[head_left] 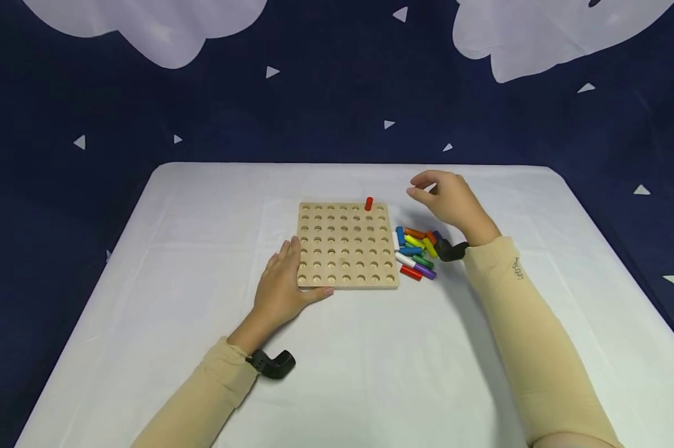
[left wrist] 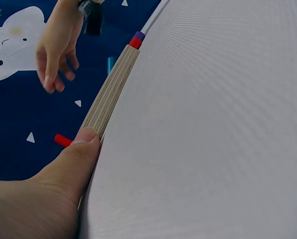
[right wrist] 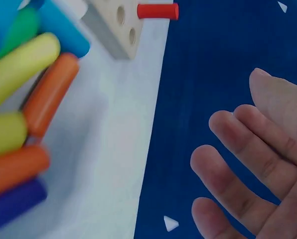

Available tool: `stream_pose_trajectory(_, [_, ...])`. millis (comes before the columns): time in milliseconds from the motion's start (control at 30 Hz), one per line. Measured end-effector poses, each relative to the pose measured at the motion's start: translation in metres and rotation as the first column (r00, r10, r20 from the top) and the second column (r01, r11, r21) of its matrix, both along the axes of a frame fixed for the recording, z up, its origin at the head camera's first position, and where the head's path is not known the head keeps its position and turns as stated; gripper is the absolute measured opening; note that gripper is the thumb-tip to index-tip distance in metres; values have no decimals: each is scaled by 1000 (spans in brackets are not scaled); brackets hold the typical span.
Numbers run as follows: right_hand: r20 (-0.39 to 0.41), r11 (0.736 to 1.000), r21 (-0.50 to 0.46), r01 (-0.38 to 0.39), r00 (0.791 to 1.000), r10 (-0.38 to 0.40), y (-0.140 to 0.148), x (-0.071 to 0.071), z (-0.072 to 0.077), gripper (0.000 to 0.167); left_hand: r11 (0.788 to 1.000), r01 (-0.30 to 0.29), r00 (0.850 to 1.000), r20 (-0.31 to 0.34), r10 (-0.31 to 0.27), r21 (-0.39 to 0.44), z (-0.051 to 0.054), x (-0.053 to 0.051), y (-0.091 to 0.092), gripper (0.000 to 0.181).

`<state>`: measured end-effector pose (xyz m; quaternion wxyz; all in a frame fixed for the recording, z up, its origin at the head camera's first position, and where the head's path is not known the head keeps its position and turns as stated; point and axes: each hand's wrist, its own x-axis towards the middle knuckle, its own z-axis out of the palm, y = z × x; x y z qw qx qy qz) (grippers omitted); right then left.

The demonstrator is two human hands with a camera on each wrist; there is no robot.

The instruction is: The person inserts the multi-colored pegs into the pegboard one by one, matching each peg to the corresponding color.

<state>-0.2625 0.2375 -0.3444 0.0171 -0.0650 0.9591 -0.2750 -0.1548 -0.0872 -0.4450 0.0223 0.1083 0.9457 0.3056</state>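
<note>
A square wooden pegboard point(head_left: 343, 246) with rows of round holes lies on the table. One red peg point(head_left: 368, 204) stands upright in a hole of its far row, near the right corner. My left hand point(head_left: 283, 283) rests at the board's near left corner, fingers along the left side. Its thumb point(left wrist: 83, 144) presses the near edge in the left wrist view; the other fingers are hidden there. Above the table, beyond the loose pegs, my right hand point(head_left: 449, 196) hovers with nothing in it. Its loosely bent fingers point(right wrist: 238, 184) are spread apart in the right wrist view.
Loose pegs in several colours lie piled against the board's right side, among them a yellow peg point(right wrist: 19, 74) and a purple peg point(head_left: 424, 271). White cloth covers the table point(head_left: 213, 218). Behind it hangs a dark blue backdrop point(head_left: 325, 112) with clouds and triangles.
</note>
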Motion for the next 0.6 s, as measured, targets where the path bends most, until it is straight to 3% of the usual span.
stream_pose_trajectory(100, [23, 1000, 14, -27, 999, 26, 8, 13, -1, 36, 1000, 2, 1000, 1, -2, 3, 1, 0, 0, 129])
stream_pose_trajectory(200, [57, 993, 52, -106, 993, 103, 9, 28, -4, 34, 1000, -2, 1000, -1, 2, 4, 1, 0, -1, 128])
stream_pose_trajectory(433, [159, 947, 109, -303, 945, 285, -3, 68, -12, 25, 1000, 5, 1000, 4, -5, 13, 3, 0, -1, 128])
stream_pose_trajectory(600, [185, 916, 217, -338, 935, 302, -11, 82, -19, 20, 1000, 10, 1000, 7, -10, 11, 2, 1, -1, 127])
